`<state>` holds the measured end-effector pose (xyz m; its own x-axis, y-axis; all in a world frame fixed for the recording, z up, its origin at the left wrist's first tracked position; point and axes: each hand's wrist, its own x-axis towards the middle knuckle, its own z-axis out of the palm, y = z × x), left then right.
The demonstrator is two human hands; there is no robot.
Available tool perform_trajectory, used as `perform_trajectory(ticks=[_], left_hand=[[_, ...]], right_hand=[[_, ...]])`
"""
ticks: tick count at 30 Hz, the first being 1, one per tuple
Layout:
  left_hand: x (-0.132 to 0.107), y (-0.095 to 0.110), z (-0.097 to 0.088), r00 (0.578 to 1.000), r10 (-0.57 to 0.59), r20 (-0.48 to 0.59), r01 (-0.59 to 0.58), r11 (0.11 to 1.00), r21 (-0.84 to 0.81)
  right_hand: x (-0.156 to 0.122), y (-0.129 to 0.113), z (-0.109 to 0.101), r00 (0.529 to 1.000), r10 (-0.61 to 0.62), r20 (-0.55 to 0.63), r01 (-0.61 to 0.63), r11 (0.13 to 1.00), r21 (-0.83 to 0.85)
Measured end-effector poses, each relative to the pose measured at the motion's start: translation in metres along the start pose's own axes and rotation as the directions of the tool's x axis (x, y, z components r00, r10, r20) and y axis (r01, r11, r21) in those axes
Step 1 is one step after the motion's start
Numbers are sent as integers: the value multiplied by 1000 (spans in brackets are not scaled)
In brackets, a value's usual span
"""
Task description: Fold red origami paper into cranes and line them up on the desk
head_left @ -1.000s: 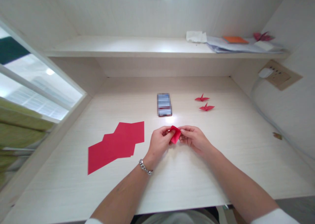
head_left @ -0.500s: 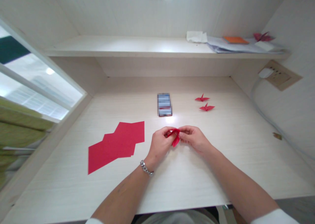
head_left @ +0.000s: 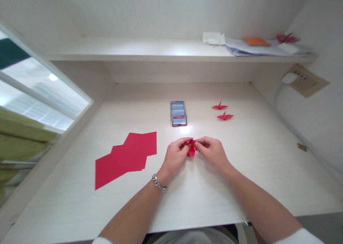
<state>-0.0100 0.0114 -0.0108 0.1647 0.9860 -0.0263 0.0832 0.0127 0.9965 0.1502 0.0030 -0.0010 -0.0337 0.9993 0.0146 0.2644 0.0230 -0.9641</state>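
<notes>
Between my two hands is a small piece of folded red paper (head_left: 191, 151), held just above the desk near its middle. My left hand (head_left: 177, 152) pinches its left side between thumb and fingers; a chain bracelet circles that wrist. On the right side, my right hand (head_left: 211, 149) grips the paper's edge with thumb and forefinger. My fingers cover part of the folds. Flat red paper sheets (head_left: 128, 152) lie overlapping to the left of my hands. Two finished red paper cranes, a rear one (head_left: 220, 106) and a front one (head_left: 225, 116), rest beyond my right hand.
A phone (head_left: 178, 113) with a blurred screen lies behind my hands. Across the back runs a shelf (head_left: 128, 49) bearing papers, an orange pad (head_left: 256, 42) and another folded red piece (head_left: 287, 38). A cable (head_left: 288, 124) hangs from the wall socket (head_left: 305, 80) at right.
The folded paper between my hands looks narrower and more closed. My right thumb has moved onto its near side, and the right hand has turned slightly. The sheets, cranes and phone stay put.
</notes>
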Motion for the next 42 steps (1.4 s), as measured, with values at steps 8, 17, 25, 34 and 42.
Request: perform_trajectory(ticks=[8, 17, 25, 34, 42], left_hand=[[0, 10, 4, 996, -84, 27, 87, 982, -166], [-1, 11, 2, 998, -56, -25, 53, 993, -108], [-2, 12, 4, 991, -123, 48, 131, 963, -237], [-2, 8, 3, 991, -119, 56, 129, 957, -260], [-2, 9, 3, 986, -151, 76, 166, 943, -288]], right_hand=[[-3, -4, 2, 996, -33, -79, 32, 999, -17], [5, 7, 3, 998, 55, 26, -59, 972, 229], [6, 9, 3, 997, 42, -59, -30, 982, 186], [7, 11, 5, 997, 29, -71, -13, 976, 217], [9, 11, 4, 995, 82, -55, -68, 973, 221]])
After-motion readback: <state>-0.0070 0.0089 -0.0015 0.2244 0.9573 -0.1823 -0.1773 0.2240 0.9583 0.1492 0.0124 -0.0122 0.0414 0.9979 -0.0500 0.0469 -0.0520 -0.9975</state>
